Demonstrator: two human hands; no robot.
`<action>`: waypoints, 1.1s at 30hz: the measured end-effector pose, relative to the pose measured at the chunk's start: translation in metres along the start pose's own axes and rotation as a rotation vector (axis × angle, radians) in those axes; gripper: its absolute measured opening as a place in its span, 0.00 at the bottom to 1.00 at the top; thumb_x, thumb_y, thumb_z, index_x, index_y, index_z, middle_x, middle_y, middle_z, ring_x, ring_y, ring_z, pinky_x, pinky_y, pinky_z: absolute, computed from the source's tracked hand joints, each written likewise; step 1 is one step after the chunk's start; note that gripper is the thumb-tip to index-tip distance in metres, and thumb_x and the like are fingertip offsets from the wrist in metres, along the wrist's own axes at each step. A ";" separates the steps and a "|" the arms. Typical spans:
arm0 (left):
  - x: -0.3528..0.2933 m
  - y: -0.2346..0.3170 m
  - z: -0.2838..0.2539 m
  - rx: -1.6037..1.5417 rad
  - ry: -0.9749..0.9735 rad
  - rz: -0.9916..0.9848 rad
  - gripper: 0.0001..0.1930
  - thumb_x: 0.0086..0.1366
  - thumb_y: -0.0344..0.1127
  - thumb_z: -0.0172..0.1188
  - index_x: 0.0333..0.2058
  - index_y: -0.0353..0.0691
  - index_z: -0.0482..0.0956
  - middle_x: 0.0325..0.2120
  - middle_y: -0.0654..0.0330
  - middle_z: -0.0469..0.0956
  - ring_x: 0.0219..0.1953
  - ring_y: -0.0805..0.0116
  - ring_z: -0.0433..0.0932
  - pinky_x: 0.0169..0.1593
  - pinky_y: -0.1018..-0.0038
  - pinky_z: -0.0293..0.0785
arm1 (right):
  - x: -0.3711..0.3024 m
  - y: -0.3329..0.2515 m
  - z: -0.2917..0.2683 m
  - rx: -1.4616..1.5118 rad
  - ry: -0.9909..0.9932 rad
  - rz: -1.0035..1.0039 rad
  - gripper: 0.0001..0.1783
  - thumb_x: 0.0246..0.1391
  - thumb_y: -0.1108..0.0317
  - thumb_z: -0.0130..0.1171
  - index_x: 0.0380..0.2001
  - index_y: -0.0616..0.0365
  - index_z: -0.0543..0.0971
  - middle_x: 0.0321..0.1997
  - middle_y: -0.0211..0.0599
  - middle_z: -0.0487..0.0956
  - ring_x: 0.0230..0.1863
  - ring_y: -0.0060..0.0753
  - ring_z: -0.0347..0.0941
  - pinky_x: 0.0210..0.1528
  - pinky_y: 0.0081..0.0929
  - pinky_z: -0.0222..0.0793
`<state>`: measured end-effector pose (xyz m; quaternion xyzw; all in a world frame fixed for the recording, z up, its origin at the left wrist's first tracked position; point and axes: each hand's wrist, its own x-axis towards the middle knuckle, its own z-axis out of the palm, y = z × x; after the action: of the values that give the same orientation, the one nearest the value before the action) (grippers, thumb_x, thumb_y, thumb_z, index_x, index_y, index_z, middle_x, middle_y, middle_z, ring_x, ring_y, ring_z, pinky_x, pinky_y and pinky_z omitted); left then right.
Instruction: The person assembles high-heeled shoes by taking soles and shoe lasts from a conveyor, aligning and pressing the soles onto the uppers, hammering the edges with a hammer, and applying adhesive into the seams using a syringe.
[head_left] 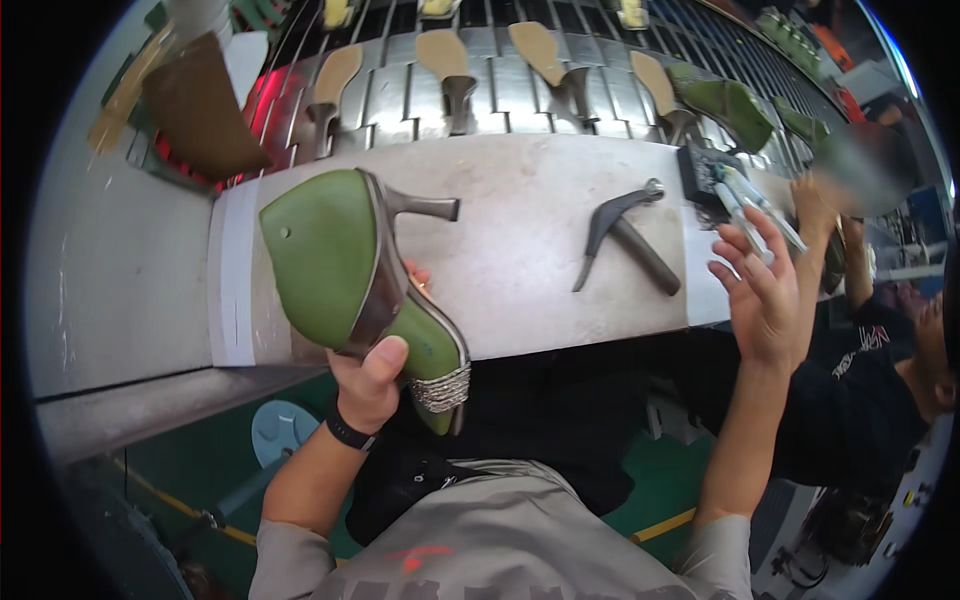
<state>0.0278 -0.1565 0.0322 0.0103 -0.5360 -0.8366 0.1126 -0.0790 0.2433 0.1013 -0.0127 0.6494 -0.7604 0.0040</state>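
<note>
My left hand [368, 385] grips a green high-heeled shoe [325, 255] at its middle, thumb on the near side and fingertips showing behind. The shoe is tilted over the table, its dark heel pointing right and its silver braided strap toward me. My right hand [762, 290] is raised at the table's right end with fingers apart and slightly curled. Its fingertips are beside several pale pens [742, 200] leaning from a black holder [705, 175]; I see none gripped. A hammer [635, 240] with a dark handle lies on the table between my hands.
Beyond the metal table [520, 230] runs a slatted conveyor [395, 95] carrying several tan insoles with heels [447, 75] and a green shoe [735, 110]. A brown sheet [200, 110] stands at the left. Another person [850, 370] works close on my right. A blue round stool [285, 430] is below left.
</note>
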 end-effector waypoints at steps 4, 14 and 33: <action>0.000 0.003 0.005 -0.052 0.063 0.016 0.39 0.60 0.38 0.67 0.68 0.32 0.63 0.59 0.44 0.74 0.60 0.53 0.77 0.62 0.57 0.76 | -0.005 0.004 -0.017 -0.111 0.074 0.021 0.40 0.65 0.57 0.64 0.73 0.60 0.61 0.53 0.47 0.81 0.45 0.35 0.83 0.49 0.31 0.79; -0.004 -0.002 -0.005 0.002 0.006 0.049 0.44 0.57 0.42 0.70 0.69 0.31 0.62 0.60 0.43 0.72 0.61 0.52 0.75 0.63 0.57 0.75 | 0.017 0.012 -0.018 -0.007 -0.025 0.049 0.43 0.66 0.46 0.59 0.74 0.62 0.60 0.62 0.51 0.75 0.60 0.43 0.76 0.59 0.40 0.74; -0.004 0.005 -0.011 0.104 -0.032 -0.001 0.49 0.55 0.51 0.73 0.68 0.30 0.62 0.60 0.45 0.70 0.61 0.54 0.72 0.62 0.58 0.72 | -0.132 0.022 0.137 0.326 -0.681 0.254 0.58 0.38 0.48 0.85 0.63 0.73 0.66 0.51 0.64 0.77 0.47 0.46 0.80 0.52 0.40 0.79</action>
<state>0.0341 -0.1672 0.0317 0.0029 -0.5804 -0.8078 0.1027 0.0560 0.1072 0.0989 -0.1828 0.4781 -0.7993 0.3148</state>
